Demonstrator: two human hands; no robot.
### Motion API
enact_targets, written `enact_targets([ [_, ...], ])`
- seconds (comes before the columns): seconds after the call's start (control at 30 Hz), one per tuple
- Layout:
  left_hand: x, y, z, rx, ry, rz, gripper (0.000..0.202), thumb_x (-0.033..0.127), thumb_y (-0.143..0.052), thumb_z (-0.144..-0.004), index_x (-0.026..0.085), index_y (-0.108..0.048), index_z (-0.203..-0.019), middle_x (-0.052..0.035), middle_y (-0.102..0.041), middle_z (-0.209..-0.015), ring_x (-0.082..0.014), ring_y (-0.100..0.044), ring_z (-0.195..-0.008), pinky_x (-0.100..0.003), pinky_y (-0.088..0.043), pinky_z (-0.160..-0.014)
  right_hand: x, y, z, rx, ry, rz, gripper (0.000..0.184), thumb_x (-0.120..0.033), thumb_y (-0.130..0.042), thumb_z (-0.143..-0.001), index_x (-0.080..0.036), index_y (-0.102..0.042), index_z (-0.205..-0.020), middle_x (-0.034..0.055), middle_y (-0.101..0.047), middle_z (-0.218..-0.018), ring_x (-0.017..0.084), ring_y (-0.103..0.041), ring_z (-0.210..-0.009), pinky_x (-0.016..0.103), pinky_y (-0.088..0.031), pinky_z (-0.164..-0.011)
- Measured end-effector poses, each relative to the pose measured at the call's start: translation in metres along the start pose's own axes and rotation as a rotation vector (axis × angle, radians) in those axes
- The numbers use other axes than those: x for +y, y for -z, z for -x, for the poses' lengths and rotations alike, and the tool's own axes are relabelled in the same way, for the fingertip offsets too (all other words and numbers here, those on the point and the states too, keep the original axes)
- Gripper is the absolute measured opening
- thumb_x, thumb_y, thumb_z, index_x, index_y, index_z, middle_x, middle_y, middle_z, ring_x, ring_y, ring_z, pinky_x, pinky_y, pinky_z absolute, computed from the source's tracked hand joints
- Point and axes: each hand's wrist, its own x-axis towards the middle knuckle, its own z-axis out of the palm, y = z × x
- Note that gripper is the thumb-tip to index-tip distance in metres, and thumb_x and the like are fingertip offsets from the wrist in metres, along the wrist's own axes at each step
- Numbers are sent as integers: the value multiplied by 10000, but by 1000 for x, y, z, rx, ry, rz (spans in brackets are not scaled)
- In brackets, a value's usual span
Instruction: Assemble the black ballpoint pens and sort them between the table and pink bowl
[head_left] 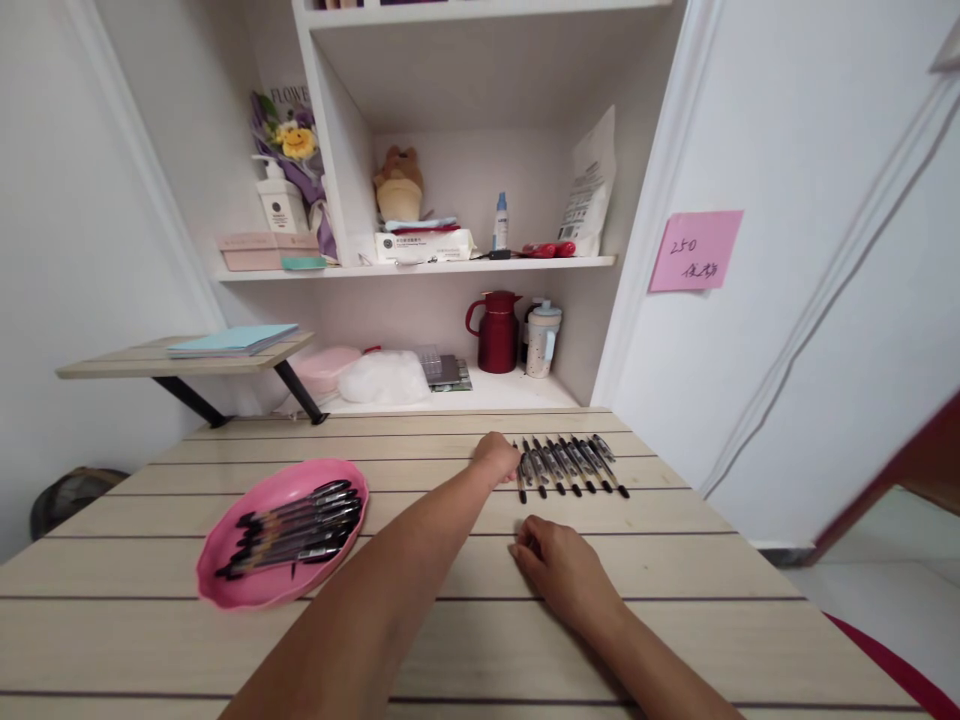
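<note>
Black-capped pens point(574, 465) lie side by side in a slanted row toward the back right of the table. At the row's left end, my left hand point(496, 458) is closed, its fingers on the leftmost pen point(521, 478); the fingertips are partly hidden. In front of the row, my right hand point(564, 565) rests on the table, fingers curled in loosely, with nothing seen in them. To the left stands a pink tray point(214, 555) with a wavy rim. Several more pens point(300, 530) are heaped inside it, lying roughly parallel.
A small raised shelf point(112, 365) with light blue paper point(234, 341) stands at the back left. Behind the table, a white shelf unit point(420, 268) holds a red jug point(498, 332), a cup point(543, 340) and a white plastic bag point(394, 378). A pink note point(696, 250) hangs on the right wall.
</note>
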Motion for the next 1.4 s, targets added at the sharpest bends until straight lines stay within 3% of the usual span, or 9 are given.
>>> enact_targets([
  [0.13,-1,0,4,-68,16,32,333,336,-479,-826,135,-510,-1089,-77,-555,-1057,-161,-559,-891,-363,-477,-758,0,0,0,-1,-1,6,120,-270,-492,-774,-200,-552,-695,16,-637,-693,139,-538,-660,232,-240,-541],
  [0.33,-2,0,10,-107,17,63,344,329,-481,-825,141,-497,-1112,-84,-533,-1097,-174,-545,-927,-378,-469,-779,2,-1,-1,-6,4,3,107,-268,-499,-772,-198,-558,-715,16,-633,-683,140,-542,-662,229,-243,-546],
  [0.43,-2,-1,12,-78,12,48,302,318,-505,-812,125,-541,-1042,-73,-591,-985,-150,-582,-826,-327,-490,-710,2,-2,-1,-2,16,3,98,-261,-501,-767,-199,-556,-716,18,-633,-688,140,-538,-662,229,-247,-549],
  [0.57,-2,-2,10,6,6,18,195,212,-647,-663,120,-627,-834,-57,-658,-670,-132,-612,-576,-214,-469,-527,1,-1,1,4,17,8,110,-266,-494,-769,-198,-551,-704,22,-627,-682,139,-534,-655,232,-250,-548],
  [0.63,-2,-2,9,40,3,5,194,178,-663,-611,136,-639,-799,-50,-660,-609,-132,-608,-524,-196,-452,-485,0,0,1,11,21,10,107,-264,-493,-768,-200,-549,-704,20,-626,-681,139,-531,-651,233,-249,-547],
  [0.83,1,-6,7,94,-12,-22,230,155,-646,-581,142,-653,-811,-68,-681,-628,-138,-615,-509,-180,-436,-453,0,-1,1,16,25,18,98,-260,-491,-768,-201,-551,-717,18,-631,-694,141,-531,-662,236,-248,-549],
  [1.17,1,-7,6,90,-39,-29,215,183,-611,-620,135,-653,-826,-80,-681,-639,-152,-607,-475,-217,-450,-459,0,0,1,1,20,15,103,-259,-484,-778,-198,-557,-738,28,-636,-721,147,-542,-690,236,-263,-578],
  [1.4,1,9,22,100,-72,-11,239,186,-574,-663,103,-631,-880,-100,-671,-650,-142,-586,-444,-224,-437,-437,0,1,1,-22,3,-5,113,-266,-483,-779,-195,-563,-742,25,-636,-712,145,-535,-675,233,-255,-568],
])
